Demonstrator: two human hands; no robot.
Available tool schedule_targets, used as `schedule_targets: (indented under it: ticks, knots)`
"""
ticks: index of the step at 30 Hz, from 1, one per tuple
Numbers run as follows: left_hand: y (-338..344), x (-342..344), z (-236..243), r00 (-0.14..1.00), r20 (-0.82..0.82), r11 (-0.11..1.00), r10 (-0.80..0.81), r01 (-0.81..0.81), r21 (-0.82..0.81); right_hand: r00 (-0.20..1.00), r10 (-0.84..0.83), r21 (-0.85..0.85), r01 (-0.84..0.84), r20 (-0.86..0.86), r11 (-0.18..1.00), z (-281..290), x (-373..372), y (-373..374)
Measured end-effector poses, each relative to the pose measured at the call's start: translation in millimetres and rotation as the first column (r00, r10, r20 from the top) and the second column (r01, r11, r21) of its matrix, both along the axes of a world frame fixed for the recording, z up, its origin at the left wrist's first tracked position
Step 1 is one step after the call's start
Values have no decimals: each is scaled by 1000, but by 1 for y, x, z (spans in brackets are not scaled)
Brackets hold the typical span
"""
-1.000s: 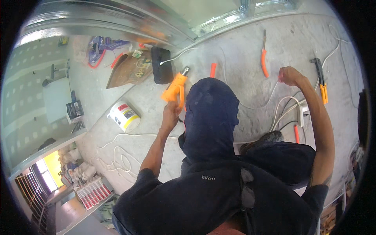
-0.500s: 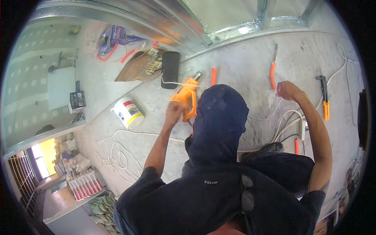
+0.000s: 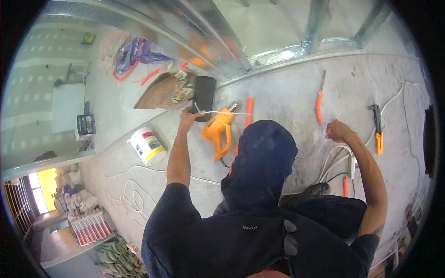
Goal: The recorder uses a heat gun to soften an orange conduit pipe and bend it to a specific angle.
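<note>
My left hand [image 3: 186,119] is at the lower edge of a black rounded rectangular object [image 3: 204,95], its fingers closed on a thin white cable [image 3: 225,112]. The cable crosses to the right above a yellow-orange heat gun [image 3: 217,132], which lies on the floor with its metal nozzle pointing away. My right hand [image 3: 339,131] is raised on the right, fingertips pinched together; what they hold is too thin and blurred to name. Beyond it lies an orange-handled thin tool [image 3: 319,107]. Farther right is a tool with black jaws and yellow handles [image 3: 378,132].
A white bucket [image 3: 147,147] lies left of my arm. Orange tubing [image 3: 249,111] is beyond my dark-clothed knee [image 3: 266,157]. White cable loops [image 3: 134,197] cover the left floor. A white power strip [image 3: 351,167] sits by my right forearm. Brown paper bag [image 3: 160,95] and metal framing [image 3: 316,28] stand farther off.
My left hand has left the heat gun and moved away and left to the white cable by the black object. My right hand stays pinched in nearly the same place. The view has shifted slightly.
</note>
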State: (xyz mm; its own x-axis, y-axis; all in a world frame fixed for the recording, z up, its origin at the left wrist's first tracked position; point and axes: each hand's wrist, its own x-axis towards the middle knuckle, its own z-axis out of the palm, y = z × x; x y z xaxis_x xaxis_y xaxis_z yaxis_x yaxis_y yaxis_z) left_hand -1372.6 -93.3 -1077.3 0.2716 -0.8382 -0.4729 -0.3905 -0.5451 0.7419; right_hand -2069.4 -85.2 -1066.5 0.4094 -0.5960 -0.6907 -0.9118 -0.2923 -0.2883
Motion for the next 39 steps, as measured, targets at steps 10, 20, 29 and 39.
schedule_targets:
  ticks: [10,20,29,39]
  knots:
    - [11,-49,7,969,241,961,58,11,-276,989,-143,80,145,-25,986,11,16,-8]
    - [-30,-63,47,812,576,956,98,84,-281,993,-116,17,116,13,993,6,6,-1]
    - [-89,-75,19,780,602,929,172,76,-364,997,-76,35,75,18,997,22,18,1]
    - [-6,-90,23,847,522,912,102,130,-390,1000,3,16,-3,5,1000,15,21,15]
